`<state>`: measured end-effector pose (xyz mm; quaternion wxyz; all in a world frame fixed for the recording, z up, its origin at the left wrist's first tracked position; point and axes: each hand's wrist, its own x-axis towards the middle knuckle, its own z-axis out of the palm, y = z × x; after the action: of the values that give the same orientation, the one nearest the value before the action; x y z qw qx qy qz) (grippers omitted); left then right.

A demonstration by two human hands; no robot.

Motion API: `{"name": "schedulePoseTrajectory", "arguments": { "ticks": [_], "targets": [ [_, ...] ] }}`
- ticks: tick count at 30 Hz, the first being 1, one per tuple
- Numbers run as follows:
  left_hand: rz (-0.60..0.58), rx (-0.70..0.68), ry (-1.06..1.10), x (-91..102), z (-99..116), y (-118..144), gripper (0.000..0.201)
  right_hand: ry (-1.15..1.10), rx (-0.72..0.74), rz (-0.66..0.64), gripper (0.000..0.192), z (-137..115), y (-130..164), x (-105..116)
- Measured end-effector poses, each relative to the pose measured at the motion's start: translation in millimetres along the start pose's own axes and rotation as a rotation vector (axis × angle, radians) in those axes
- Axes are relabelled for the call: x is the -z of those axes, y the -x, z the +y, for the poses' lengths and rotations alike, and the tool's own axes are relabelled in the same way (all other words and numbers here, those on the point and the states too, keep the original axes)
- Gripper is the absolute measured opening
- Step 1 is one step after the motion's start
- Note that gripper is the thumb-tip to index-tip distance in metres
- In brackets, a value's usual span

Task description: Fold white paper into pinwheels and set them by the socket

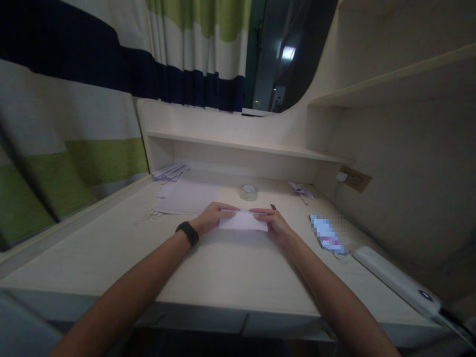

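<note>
A small folded white paper (242,221) lies flat on the pale wooden desk (223,277). My left hand (213,216), with a black band on its wrist, presses on the paper's left end, fingers reaching along its far edge. At the paper's right end rests my right hand (273,221), its fingertips on the top edge. Both hands pin the paper to the desk.
A roll of clear tape (249,192) stands just behind the paper. Loose white sheets (188,197) lie at the back left, a stack of papers (170,172) beyond them. A small folded paper shape (300,190) sits at the back right. A white power strip (396,280) lies along the right edge.
</note>
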<state>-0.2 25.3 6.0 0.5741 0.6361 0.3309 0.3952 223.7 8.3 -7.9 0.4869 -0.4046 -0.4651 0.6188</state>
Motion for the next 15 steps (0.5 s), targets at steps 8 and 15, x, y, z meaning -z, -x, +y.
{"name": "schedulePoseTrajectory", "arguments": {
  "ticks": [8, 15],
  "targets": [
    [-0.005, -0.013, -0.019, -3.7, 6.2, 3.7, 0.026, -0.003, 0.035, -0.021, 0.033, -0.3, 1.0, 2.6],
    [0.004, -0.030, -0.040, -9.1, 0.7, 5.7, 0.027, 0.019, 0.006, -0.070, 0.036, 7.4, 1.9, -4.4]
  ]
}}
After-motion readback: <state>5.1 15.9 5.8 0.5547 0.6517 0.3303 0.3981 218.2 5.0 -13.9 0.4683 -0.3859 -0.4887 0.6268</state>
